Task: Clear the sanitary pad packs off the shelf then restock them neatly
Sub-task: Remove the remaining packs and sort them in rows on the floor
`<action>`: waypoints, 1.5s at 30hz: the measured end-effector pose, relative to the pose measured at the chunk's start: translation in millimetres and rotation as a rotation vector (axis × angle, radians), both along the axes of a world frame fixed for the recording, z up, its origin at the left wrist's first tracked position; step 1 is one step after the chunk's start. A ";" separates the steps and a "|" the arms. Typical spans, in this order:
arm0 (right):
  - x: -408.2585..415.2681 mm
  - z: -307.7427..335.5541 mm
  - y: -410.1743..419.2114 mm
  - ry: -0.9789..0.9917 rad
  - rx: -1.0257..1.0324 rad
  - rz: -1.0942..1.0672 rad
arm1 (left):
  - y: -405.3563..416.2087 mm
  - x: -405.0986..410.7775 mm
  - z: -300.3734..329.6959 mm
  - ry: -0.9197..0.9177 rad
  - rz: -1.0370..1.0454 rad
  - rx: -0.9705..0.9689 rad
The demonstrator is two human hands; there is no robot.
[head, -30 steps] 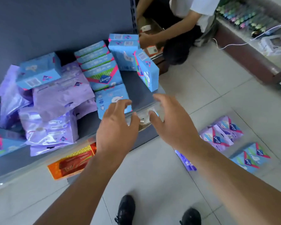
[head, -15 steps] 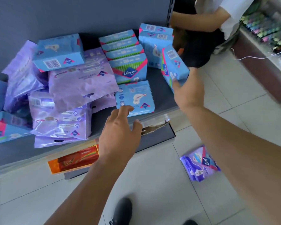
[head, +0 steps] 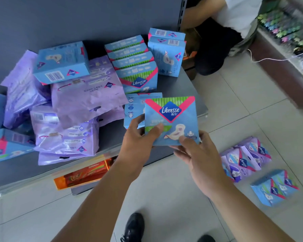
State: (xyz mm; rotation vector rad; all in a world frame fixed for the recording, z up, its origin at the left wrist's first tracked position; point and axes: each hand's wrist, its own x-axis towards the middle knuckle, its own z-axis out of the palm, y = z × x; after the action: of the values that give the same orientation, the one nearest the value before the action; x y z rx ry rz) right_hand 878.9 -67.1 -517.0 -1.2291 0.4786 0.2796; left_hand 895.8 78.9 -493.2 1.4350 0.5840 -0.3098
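blue cardboard fills the centre of the view: a libresse box (head: 171, 119) held face-up in both hands, just above the front edge of the grey shelf (head: 187, 88). the left hand (head: 138, 142) pinches its lower left corner, thumb on the front and fingers curled behind; the right hand (head: 198, 152) grips the lower right corner the same way. half a second ago this box stood tilted at the right end of the shelf with only the right hand touching it, and the left hand hovered open over a flat box (head: 133, 109), which lies on the shelf behind the held one. so one pack has come off, and clearing looks to be in its early part. much remains: a row of upright blue boxes (head: 135, 67), two taller ones (head: 166, 55) beside them, a heap of lilac soft packs (head: 77, 102) with a blue box (head: 61, 62) on top. on the floor tiles to the right lie purple packs (head: 245, 161) and blue packs (head: 275, 187), probably the pile this box joins. another person crouches beyond the shelf end.
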 end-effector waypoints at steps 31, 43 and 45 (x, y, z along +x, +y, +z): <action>-268.2 -284.7 -596.8 0.523 -0.130 -0.846 | -636.6 -148.2 -297.6 0.093 -1.101 0.282; -243.4 -537.9 -714.9 0.609 -0.323 -0.917 | -738.2 -36.1 -509.1 -0.010 -1.072 0.881; -236.7 -559.3 -719.7 0.617 -0.373 -0.874 | -746.9 -25.7 -532.4 0.063 -1.085 0.816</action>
State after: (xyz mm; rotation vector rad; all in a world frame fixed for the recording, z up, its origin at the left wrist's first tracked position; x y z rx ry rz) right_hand 642.1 -786.7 -1076.3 -1.1577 1.5962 -0.2060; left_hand 870.1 -668.0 -1025.6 2.4673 -0.1282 -1.0511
